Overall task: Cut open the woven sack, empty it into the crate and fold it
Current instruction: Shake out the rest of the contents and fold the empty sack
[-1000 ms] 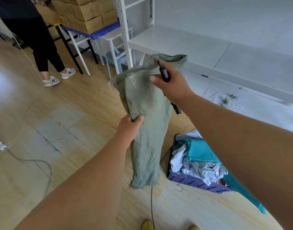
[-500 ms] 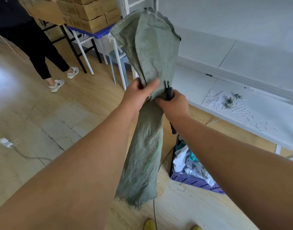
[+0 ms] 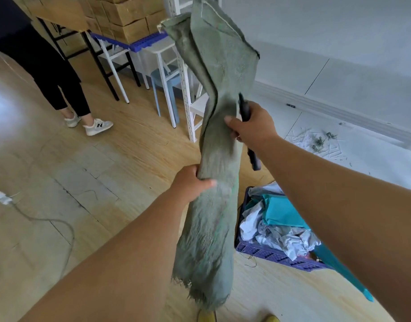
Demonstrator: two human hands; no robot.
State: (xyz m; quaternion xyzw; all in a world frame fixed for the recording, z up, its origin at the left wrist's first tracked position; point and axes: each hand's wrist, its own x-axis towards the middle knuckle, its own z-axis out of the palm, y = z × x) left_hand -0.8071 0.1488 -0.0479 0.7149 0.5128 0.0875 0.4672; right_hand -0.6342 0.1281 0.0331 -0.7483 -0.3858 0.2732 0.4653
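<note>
Judging by how limp and flat the woven sack (image 3: 217, 145) hangs, we take the cutting and the emptying as done; what is left is the folding, and that looks barely begun. We hold the green sack upright in the air, above the wooden floor (image 3: 102, 168) and just to the left of the crate (image 3: 273, 255). Its frayed, open end dangles low near our feet, and its stitched end stands up above our hands, creased lengthwise into a loose roll, not a neat fold.

Our left hand (image 3: 192, 183) grips the sack around its middle, fingers curled round the bunched cloth. Our right hand (image 3: 251, 127) is higher up, thumb pressing the cloth, while its fingers also clasp a dark cutter (image 3: 248, 133) (the blade end is hard to make out). So neither hand is free, and we judge the tool will get in the way of tidy folding unless we put it down.

The purple crate sits on the floor, filled with crumpled white and teal packages (image 3: 279, 223); one teal piece spills over its near edge. Nothing shows inside the sack itself.
</note>
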